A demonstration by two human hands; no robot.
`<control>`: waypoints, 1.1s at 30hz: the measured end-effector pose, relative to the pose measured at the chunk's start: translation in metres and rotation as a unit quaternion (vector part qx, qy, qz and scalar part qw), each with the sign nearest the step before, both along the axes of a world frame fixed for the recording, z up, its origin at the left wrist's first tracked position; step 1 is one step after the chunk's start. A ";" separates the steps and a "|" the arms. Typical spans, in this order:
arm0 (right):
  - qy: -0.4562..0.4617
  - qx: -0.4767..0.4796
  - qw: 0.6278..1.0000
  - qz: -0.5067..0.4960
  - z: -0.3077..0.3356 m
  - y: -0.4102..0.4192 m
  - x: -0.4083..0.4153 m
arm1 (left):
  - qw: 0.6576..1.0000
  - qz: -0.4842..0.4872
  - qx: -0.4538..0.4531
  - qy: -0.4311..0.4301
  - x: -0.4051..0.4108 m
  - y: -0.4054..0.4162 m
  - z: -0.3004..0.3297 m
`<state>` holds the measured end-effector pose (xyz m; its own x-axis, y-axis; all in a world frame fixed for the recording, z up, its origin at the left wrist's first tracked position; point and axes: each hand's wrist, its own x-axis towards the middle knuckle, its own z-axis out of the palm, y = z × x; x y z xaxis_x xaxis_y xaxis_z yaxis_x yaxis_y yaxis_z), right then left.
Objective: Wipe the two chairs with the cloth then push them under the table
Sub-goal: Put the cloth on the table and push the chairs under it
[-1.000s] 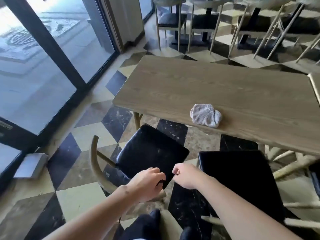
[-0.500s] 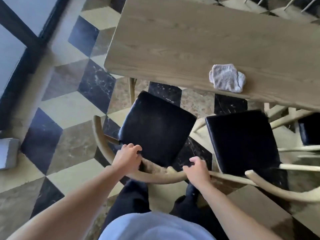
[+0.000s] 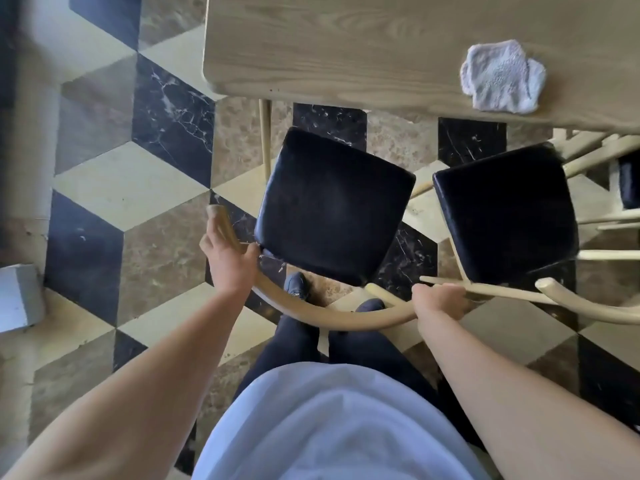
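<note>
Seen from above, looking straight down. Left hand [image 3: 230, 258] closed around the curved wooden backrest [image 3: 332, 315] of the left chair [image 3: 332, 206], gripping its left end where the rail rises beside the seat. Right hand [image 3: 438, 301] wrapped over the right end of that same rail, fingers curled on top, just where the rail meets the near rail of the right chair [image 3: 502, 216]; whether the fingers also catch the second chair's rail cannot be told.

Both chairs with black padded seats and pale wooden frames, side by side, seats close but apart, both standing out from under the table [image 3: 346, 46] on its near side. Far corner of the left seat just short of the table's near edge; far edge of the right seat reaching to about the table's near edge. One thin table leg [image 3: 265, 133] showing just left of the left seat.

Cloth [image 3: 502, 76] pale grey, crumpled, lying on the tabletop at the right, close to the near edge, well apart from both hands.

Below the rail, two dark shoes and dark trouser legs [image 3: 294, 341] on a cube-patterned floor [image 3: 131, 174] of black, cream and brown marble tiles. Light shirt [image 3: 329, 427] filling the near middle of the view. Grey block [image 3: 19, 297] on the floor at the far left edge.
</note>
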<state>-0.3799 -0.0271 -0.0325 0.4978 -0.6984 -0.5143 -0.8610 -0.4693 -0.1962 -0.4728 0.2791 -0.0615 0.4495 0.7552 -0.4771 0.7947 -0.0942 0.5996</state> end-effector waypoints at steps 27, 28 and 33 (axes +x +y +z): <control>0.027 0.312 0.925 -0.214 -0.027 -0.048 0.045 | 0.940 0.233 -0.222 0.111 0.061 0.037 -0.023; 0.021 0.319 0.925 -0.205 -0.024 -0.051 0.059 | 0.940 0.235 -0.226 0.104 0.069 0.032 -0.021; -0.013 0.338 0.921 -0.196 -0.014 -0.056 0.115 | 0.936 0.260 -0.222 0.086 0.093 0.019 -0.028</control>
